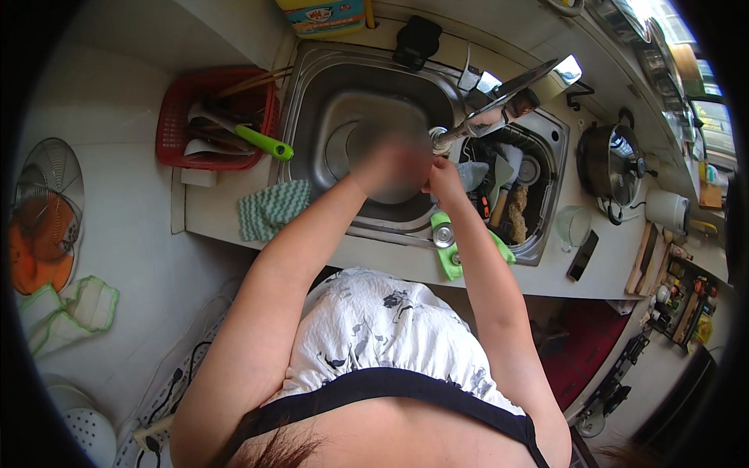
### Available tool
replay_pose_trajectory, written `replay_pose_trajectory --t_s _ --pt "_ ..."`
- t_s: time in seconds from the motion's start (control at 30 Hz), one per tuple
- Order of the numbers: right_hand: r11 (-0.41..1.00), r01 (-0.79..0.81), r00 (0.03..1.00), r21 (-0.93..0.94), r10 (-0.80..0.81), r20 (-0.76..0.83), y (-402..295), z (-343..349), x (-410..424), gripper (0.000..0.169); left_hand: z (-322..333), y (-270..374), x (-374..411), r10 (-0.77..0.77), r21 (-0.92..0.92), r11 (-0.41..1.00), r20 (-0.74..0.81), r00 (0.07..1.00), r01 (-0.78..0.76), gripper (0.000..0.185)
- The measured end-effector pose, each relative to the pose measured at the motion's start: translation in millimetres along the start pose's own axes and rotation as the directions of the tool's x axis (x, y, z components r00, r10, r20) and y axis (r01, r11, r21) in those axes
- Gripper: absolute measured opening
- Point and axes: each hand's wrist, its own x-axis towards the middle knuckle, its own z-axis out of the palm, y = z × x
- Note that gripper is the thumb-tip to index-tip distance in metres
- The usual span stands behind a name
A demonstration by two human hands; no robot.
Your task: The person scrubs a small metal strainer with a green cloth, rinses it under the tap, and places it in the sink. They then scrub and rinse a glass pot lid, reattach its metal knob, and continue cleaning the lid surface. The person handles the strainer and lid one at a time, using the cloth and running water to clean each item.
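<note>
My left hand is over the left basin of the stainless steel sink, mostly covered by a round blur. Whatever it may hold is hidden. Beside the blur, my right hand has its fingers bent near the divider between the basins; part of its fingertips and anything in them cannot be made out. A metal faucet reaches in above the hands from the upper right. A grey cloth lies just right of my right hand. Below it, a round metal lid-like piece rests on a bright green cloth.
Left of the sink stands a red plastic basket with utensils, near a green-and-white striped cloth. The right basin holds a rack with brushes. Farther right are a glass mug, a phone and a lidded pot.
</note>
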Motion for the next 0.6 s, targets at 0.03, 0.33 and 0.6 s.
replay_pose_trajectory --t_s 0.03,0.33,0.6 --pt "0.999 -0.01 1.0 -0.034 0.01 0.008 -4 0 -7 0.024 0 0 -3 -0.023 -0.013 1.0 0.01 1.0 0.023 0.017" --pt "0.768 0.124 0.987 -0.628 -0.16 0.0 13 16 -32 0.022 -23 -19 -40 -0.299 0.108 0.94 -0.202 0.933 0.324 0.012" --pt "0.714 0.275 0.958 -0.644 -0.258 0.124 34 42 -46 0.024 -44 -17 -84 -0.272 -0.008 0.961 -0.22 0.937 0.277 0.013"
